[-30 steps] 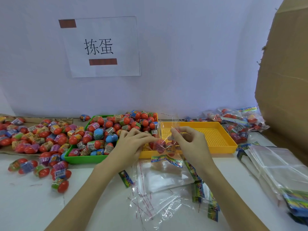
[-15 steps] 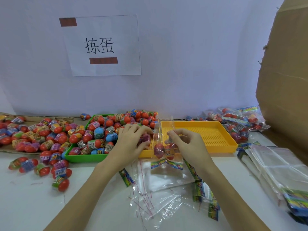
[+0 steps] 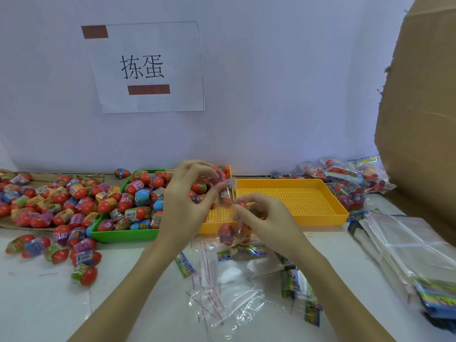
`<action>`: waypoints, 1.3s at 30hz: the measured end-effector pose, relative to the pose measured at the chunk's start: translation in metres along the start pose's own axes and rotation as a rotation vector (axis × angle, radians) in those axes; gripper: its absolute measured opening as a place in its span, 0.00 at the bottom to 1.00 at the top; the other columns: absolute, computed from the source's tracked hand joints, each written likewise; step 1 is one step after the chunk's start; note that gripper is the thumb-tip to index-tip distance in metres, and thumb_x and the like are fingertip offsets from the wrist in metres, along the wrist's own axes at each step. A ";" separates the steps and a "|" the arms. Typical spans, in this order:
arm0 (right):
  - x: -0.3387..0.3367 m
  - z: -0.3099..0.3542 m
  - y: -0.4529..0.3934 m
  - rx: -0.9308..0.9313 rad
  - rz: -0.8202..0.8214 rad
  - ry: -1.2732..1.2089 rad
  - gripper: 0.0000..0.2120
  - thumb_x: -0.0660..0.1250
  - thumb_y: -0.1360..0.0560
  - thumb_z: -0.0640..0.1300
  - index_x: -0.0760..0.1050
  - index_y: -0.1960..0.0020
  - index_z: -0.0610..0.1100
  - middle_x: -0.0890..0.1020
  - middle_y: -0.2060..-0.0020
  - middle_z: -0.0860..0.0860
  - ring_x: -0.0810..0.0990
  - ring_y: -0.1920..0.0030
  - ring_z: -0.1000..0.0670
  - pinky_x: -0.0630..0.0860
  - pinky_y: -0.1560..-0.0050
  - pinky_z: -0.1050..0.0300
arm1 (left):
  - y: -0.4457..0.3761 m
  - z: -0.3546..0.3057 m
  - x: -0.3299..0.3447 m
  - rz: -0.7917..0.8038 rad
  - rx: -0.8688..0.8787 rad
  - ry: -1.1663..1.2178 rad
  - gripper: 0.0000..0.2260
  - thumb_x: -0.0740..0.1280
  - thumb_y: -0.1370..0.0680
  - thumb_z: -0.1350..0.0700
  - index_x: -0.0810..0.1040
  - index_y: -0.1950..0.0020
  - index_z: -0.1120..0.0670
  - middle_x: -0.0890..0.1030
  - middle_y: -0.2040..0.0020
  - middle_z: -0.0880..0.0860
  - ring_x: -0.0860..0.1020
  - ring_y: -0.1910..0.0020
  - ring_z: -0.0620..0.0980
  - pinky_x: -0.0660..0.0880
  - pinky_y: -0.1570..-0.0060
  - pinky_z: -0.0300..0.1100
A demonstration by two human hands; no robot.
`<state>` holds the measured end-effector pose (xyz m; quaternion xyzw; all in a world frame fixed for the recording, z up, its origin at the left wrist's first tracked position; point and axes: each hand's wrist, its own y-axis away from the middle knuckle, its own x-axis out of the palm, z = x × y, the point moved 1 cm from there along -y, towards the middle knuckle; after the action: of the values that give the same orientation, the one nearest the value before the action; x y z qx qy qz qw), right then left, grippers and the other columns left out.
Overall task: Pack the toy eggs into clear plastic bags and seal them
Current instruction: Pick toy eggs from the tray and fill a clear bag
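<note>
Left hand: my left hand (image 3: pixel 187 193) has come up from the green tray (image 3: pixel 118 236) and now pinches a toy egg (image 3: pixel 225 191) at the bag's mouth.
Right hand: my right hand (image 3: pixel 266 218) pinches the clear bag (image 3: pixel 234 233) near its top, holding it open, same as before.
Bag: it hangs over the front edge of the yellow tray (image 3: pixel 296 201), with some eggs already at the bottom.
What changed: half a second ago the egg was lower, by the tray.
What it means: I think this egg goes in next. Sealing is not done yet.
</note>
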<state>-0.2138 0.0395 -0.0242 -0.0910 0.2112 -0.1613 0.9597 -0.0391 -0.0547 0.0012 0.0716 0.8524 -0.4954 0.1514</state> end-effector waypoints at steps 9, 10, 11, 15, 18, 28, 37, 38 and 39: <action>0.000 0.000 0.000 -0.044 -0.059 -0.023 0.09 0.70 0.18 0.52 0.83 0.42 0.50 0.88 0.59 0.52 0.87 0.59 0.55 0.83 0.59 0.60 | 0.006 0.005 0.007 0.205 0.099 -0.056 0.09 0.69 0.16 0.51 0.85 0.46 0.56 0.81 0.45 0.48 0.79 0.42 0.46 0.76 0.40 0.44; 0.000 0.000 0.000 -0.043 -0.076 -0.034 0.08 0.70 0.18 0.51 0.83 0.43 0.49 0.88 0.60 0.52 0.87 0.60 0.54 0.82 0.60 0.60 | 0.007 0.005 0.007 0.216 0.088 -0.055 0.11 0.67 0.15 0.49 0.85 0.46 0.54 0.82 0.46 0.47 0.79 0.42 0.46 0.75 0.39 0.48; -0.001 0.000 -0.001 -0.043 -0.092 -0.038 0.08 0.70 0.18 0.51 0.83 0.44 0.49 0.88 0.61 0.52 0.87 0.61 0.54 0.82 0.60 0.61 | 0.007 0.004 0.006 0.224 0.085 -0.060 0.12 0.66 0.15 0.47 0.84 0.45 0.53 0.83 0.46 0.45 0.79 0.41 0.45 0.72 0.37 0.50; -0.004 0.000 -0.001 -0.041 -0.138 -0.099 0.07 0.70 0.18 0.50 0.83 0.43 0.51 0.88 0.60 0.52 0.88 0.60 0.53 0.82 0.58 0.61 | 0.007 0.002 0.005 0.205 0.056 -0.083 0.13 0.70 0.19 0.42 0.82 0.40 0.48 0.80 0.37 0.41 0.74 0.32 0.43 0.64 0.29 0.49; -0.005 0.002 -0.001 -0.047 -0.149 -0.114 0.07 0.70 0.17 0.49 0.84 0.41 0.51 0.88 0.58 0.53 0.88 0.56 0.52 0.84 0.53 0.54 | 0.005 0.002 0.006 0.248 -0.107 0.057 0.16 0.75 0.22 0.43 0.80 0.36 0.43 0.72 0.28 0.43 0.70 0.25 0.45 0.66 0.27 0.38; -0.004 0.009 0.001 -0.072 -0.169 -0.136 0.09 0.71 0.18 0.50 0.84 0.39 0.56 0.87 0.48 0.60 0.86 0.46 0.57 0.84 0.43 0.48 | 0.006 0.001 0.010 0.196 -0.511 0.597 0.24 0.76 0.22 0.61 0.73 0.29 0.51 0.89 0.47 0.55 0.87 0.45 0.54 0.82 0.42 0.42; -0.011 0.004 0.001 -0.029 -0.289 -0.111 0.07 0.71 0.18 0.44 0.88 0.49 0.46 0.88 0.58 0.52 0.87 0.54 0.52 0.86 0.48 0.46 | 0.006 0.011 0.008 0.140 -0.744 0.678 0.16 0.81 0.31 0.54 0.87 0.44 0.53 0.89 0.52 0.54 0.86 0.49 0.49 0.81 0.52 0.35; -0.010 0.005 0.001 -0.028 -0.292 -0.109 0.07 0.70 0.18 0.43 0.88 0.51 0.46 0.88 0.58 0.52 0.87 0.54 0.52 0.86 0.49 0.47 | 0.005 0.012 0.007 0.141 -0.773 0.711 0.14 0.81 0.32 0.55 0.89 0.47 0.52 0.88 0.52 0.54 0.86 0.50 0.49 0.81 0.52 0.35; -0.010 0.006 0.000 -0.022 -0.297 -0.106 0.09 0.69 0.18 0.42 0.87 0.52 0.46 0.88 0.59 0.52 0.86 0.54 0.52 0.86 0.49 0.48 | 0.005 0.012 0.007 0.150 -0.799 0.751 0.13 0.81 0.33 0.55 0.89 0.49 0.52 0.88 0.52 0.54 0.87 0.50 0.49 0.81 0.53 0.35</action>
<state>-0.2200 0.0441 -0.0154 -0.1402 0.1461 -0.2940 0.9341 -0.0421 -0.0631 -0.0110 0.2409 0.9620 -0.0620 -0.1127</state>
